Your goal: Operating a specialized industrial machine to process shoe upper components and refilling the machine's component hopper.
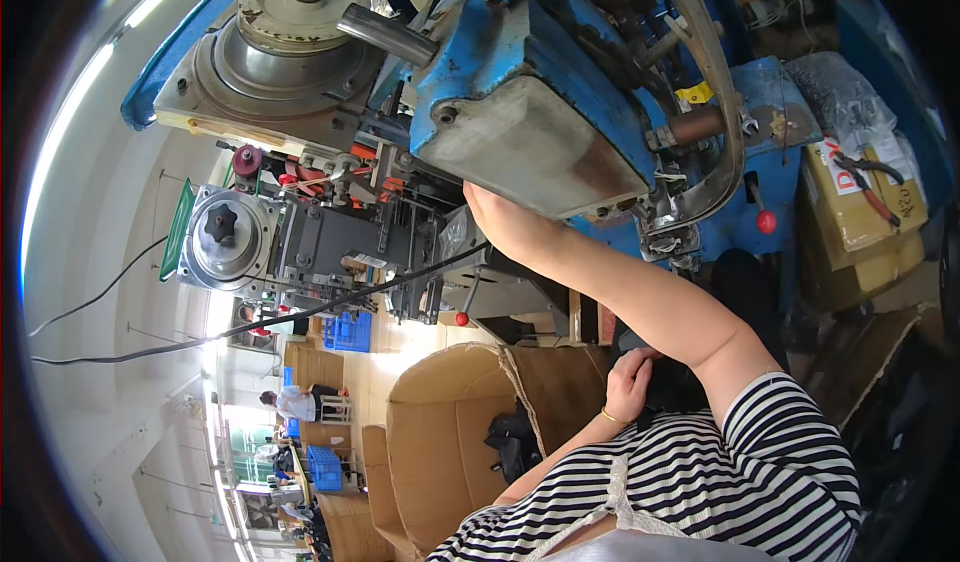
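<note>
Along the lower edge of the blue machine (545, 47), the right hand (493, 220) is tucked, presumably for access underneath, while the left hand (627, 384) is rested by the lap (672, 390), neither grip being discernible.

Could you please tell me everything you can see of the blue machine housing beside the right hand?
The blue housing looks like painted metal, chipped and stained. Blocky and tilted in view, it has a worn grey face, browned toward one end, and a corner bolt. The right hand reaches by its lower edge; contact is hidden.
</note>
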### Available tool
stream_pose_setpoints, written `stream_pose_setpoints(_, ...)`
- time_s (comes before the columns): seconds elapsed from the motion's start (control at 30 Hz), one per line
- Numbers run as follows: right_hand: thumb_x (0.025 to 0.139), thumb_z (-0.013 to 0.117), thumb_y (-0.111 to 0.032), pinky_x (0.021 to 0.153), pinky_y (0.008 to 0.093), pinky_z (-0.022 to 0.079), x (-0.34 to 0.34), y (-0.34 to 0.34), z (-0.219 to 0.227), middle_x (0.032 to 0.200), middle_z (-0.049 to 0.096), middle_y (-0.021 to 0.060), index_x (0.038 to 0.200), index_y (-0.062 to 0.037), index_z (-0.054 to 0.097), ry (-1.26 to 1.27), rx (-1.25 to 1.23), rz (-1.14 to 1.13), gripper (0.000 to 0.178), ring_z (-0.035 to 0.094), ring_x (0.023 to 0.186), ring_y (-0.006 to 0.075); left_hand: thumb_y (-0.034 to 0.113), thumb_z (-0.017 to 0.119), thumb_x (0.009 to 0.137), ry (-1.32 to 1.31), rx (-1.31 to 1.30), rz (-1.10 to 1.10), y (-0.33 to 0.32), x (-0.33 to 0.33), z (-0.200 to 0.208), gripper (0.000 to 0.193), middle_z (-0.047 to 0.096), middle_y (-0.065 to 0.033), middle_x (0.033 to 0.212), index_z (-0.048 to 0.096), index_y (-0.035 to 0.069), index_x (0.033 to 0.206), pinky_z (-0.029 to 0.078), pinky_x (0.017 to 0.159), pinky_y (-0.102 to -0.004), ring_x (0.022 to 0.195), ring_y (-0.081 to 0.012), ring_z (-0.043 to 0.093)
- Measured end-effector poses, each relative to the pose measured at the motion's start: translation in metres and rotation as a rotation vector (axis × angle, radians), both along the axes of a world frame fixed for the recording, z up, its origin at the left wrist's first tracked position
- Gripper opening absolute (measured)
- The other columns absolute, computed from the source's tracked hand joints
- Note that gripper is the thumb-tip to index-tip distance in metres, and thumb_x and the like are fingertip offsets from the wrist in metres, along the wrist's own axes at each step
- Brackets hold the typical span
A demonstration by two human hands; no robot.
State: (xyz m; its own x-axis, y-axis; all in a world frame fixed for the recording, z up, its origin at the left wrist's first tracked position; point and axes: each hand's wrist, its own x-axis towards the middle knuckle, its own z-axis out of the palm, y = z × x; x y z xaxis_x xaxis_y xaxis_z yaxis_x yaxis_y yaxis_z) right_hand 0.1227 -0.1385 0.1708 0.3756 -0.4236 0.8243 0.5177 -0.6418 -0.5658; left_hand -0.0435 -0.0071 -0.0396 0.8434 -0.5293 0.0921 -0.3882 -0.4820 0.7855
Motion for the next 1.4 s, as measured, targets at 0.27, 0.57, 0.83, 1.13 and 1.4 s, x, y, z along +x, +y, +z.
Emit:
stream_pose_setpoints(0.27, 0.089, 0.061, -0.010, 0.073, 0.0425, 0.050, 0.002, -0.002, -0.007, 0.084, 0.065, 0.0168, 0.094, -0.0016, 0.065, 0.077, -0.077, -0.018, 0.010, 0.063, 0.078, 0.0339, 0.005, 0.052, 0.093, 0.006, 0.006, 0.002, -0.004, -0.001, 0.002, 0.020, 0.069, -0.0145, 0.097, 0.067, 0.000, 0.106, 0.048, 0.084, -0.0371, 0.092, -0.0325, 0.064)
stream_pose_setpoints(0.57, 0.090, 0.057, -0.006, 0.083, 0.0401, 0.053, 0.008, 0.006, 0.000, 0.102, 0.068, 0.0222, 0.116, 0.0053, 0.063, 0.199, -0.235, -0.013, 0.029, 0.068, 0.090, 0.0346, 0.005, 0.052, 0.093, -0.015, 0.004, 0.002, 0.000, -0.002, 0.000, 0.021, 0.070, -0.0148, 0.098, 0.067, 0.000, 0.107, 0.049, 0.083, -0.0370, 0.091, -0.0319, 0.065)
stream_pose_setpoints(0.83, 0.089, 0.058, -0.003, 0.082, 0.0411, 0.055, -0.004, 0.000, -0.001, 0.101, 0.069, 0.0244, 0.124, 0.0090, 0.059, 0.118, -0.226, -0.086, 0.037, 0.069, 0.089, 0.0363, 0.005, 0.052, 0.093, -0.006, -0.006, -0.012, 0.004, -0.001, 0.000, 0.021, 0.070, -0.0138, 0.099, 0.067, 0.001, 0.107, 0.049, 0.085, -0.0365, 0.094, -0.0314, 0.065)
stream_pose_setpoints(1.13, 0.090, 0.060, -0.006, 0.078, 0.0428, 0.055, -0.001, 0.001, -0.005, 0.090, 0.068, 0.0249, 0.126, 0.0065, 0.059, 0.054, -0.121, -0.054, 0.038, 0.069, 0.084, 0.0367, 0.005, 0.053, 0.093, -0.016, -0.010, -0.021, 0.005, -0.002, -0.003, 0.020, 0.070, -0.0139, 0.099, 0.067, 0.001, 0.106, 0.049, 0.085, -0.0373, 0.093, -0.0316, 0.065)
stream_pose_setpoints(1.4, 0.089, 0.064, -0.010, 0.078, 0.0479, 0.053, -0.017, 0.006, -0.010, 0.090, 0.067, 0.0246, 0.124, 0.0048, 0.061, 0.052, -0.147, -0.202, 0.038, 0.067, 0.083, 0.0398, 0.006, 0.053, 0.093, -0.057, -0.042, -0.006, 0.006, -0.003, -0.006, 0.019, 0.069, -0.0143, 0.097, 0.067, 0.001, 0.104, 0.049, 0.083, -0.0375, 0.091, -0.0322, 0.065)
